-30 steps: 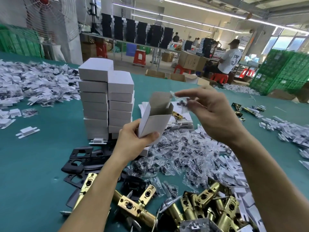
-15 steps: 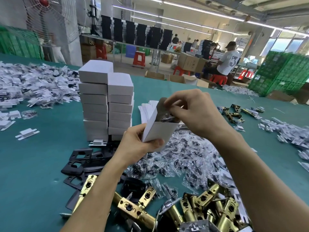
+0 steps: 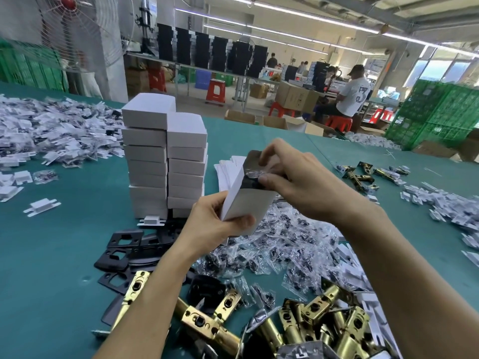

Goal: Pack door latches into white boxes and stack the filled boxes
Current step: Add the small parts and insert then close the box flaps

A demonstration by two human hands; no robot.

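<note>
White box (image 3: 246, 207) ×1, left hand (image 3: 210, 226) grips | right hand (image 3: 298, 182) pinches 1 bag (image 3: 255, 174) | 2 box stacks (image 3: 147, 156)

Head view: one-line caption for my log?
Left hand holds an open white box; right hand pinches a small plastic bag at its mouth.

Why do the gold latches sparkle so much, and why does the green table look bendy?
Head view: the brass latches glint because they mirror the long ceiling lights, and the plastic bags catch the same glare; head view too: the wide-angle lens bows the far edge of the table, so straight lines look curved.
</note>
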